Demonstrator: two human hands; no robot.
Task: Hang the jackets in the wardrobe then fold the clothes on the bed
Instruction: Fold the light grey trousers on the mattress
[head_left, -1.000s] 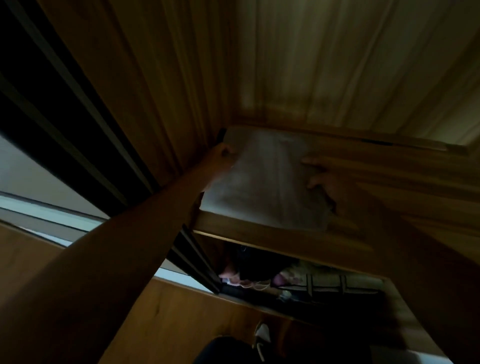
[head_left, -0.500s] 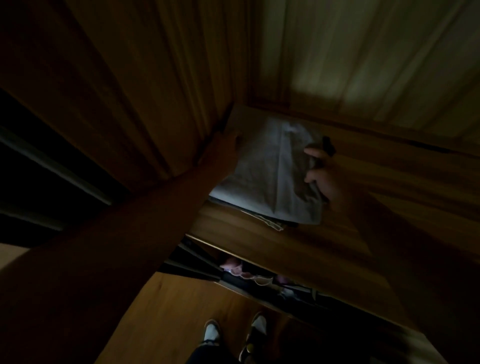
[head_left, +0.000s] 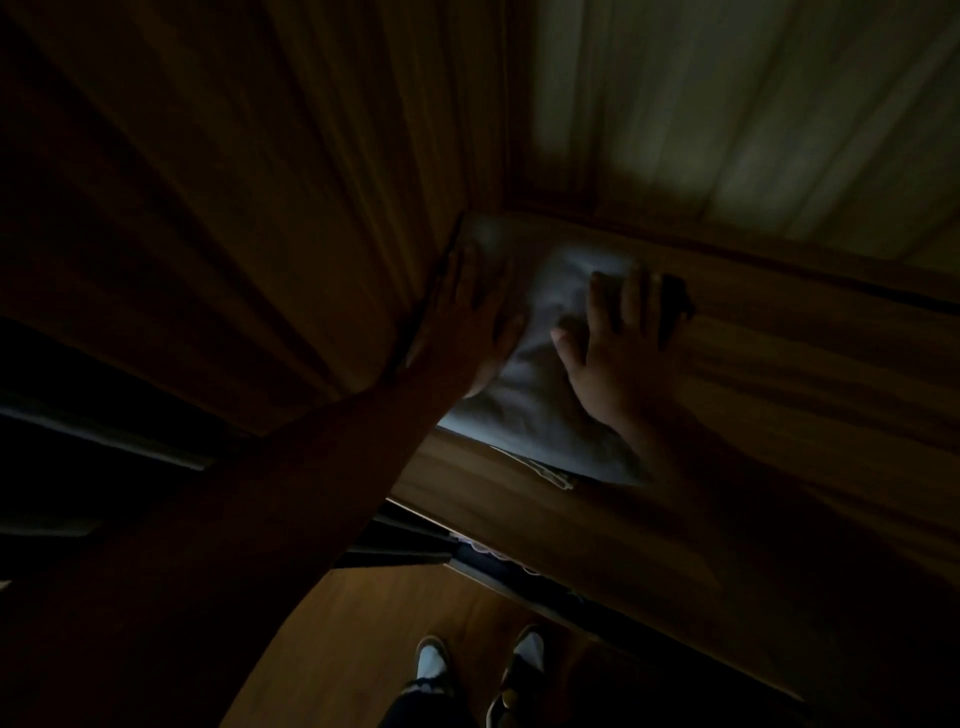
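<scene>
In the head view we see a folded grey garment (head_left: 535, 410) lying on the wardrobe shelf (head_left: 498, 493), tucked against the left wall. The left hand (head_left: 467, 322) and right hand (head_left: 618, 358) press on it, fingers straight and spread, gripping nothing.

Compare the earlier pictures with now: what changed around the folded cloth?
The left hand left the far corner and the right hand let go of the right edge; both now lie flat on the folded cloth, fingers straight. The cloth stayed on the shelf, against the side wall.
</scene>
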